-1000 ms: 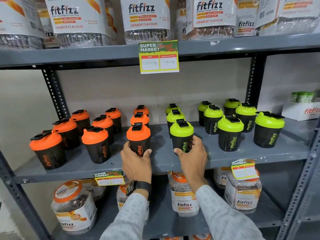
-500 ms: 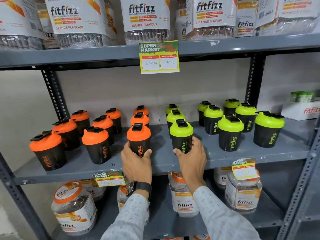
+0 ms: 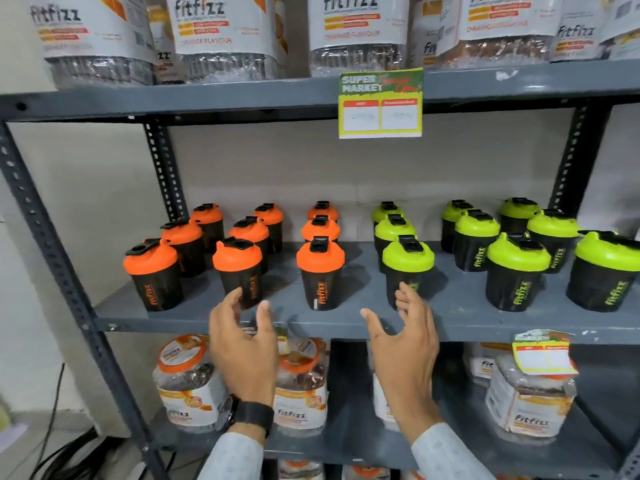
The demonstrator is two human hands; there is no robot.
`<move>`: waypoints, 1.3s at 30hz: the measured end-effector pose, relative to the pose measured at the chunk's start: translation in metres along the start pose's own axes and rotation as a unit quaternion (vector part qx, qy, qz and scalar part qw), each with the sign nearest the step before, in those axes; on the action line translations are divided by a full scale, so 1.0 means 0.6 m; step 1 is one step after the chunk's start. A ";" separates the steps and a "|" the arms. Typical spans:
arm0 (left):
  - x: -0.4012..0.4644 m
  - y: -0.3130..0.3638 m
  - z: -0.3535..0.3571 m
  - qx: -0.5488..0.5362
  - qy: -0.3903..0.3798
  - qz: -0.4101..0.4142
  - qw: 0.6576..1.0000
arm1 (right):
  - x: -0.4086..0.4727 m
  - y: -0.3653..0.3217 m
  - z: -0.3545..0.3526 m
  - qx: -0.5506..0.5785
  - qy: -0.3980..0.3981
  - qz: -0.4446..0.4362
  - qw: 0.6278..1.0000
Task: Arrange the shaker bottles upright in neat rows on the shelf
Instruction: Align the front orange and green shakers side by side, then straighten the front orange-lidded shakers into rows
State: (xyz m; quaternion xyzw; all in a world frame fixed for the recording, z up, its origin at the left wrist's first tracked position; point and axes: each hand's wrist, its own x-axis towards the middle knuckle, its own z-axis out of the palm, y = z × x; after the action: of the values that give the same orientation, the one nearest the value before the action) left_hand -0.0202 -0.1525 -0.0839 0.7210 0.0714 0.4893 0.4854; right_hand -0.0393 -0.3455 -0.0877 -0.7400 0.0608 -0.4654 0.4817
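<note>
Both hands (image 3: pixel 242 344) (image 3: pixel 403 344) released 2 upright shaker bottles (image 3: pixel 320 271).

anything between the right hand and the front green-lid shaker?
Nothing visible. The right hand is open just in front of the front green-lid shaker, its fingertips overlapping the bottle's lower body in this view. Only the bare shelf edge lies below; contact can't be confirmed.

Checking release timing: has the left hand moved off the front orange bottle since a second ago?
Yes. The left hand has let go and pulled back toward the person and leftward, now open in front of the shelf edge, apart from the orange bottle.
</note>
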 end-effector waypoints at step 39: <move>0.301 -0.222 -0.130 -0.005 -0.131 -0.104 0.986 | -0.097 -0.181 0.353 -0.062 -0.140 0.101 0.983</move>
State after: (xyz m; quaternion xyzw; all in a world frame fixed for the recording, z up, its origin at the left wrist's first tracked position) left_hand 0.0613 0.0700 -0.0679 0.7651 0.0799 0.3377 0.5424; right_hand 0.0476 -0.1177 -0.0624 -0.8164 0.0960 -0.3010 0.4835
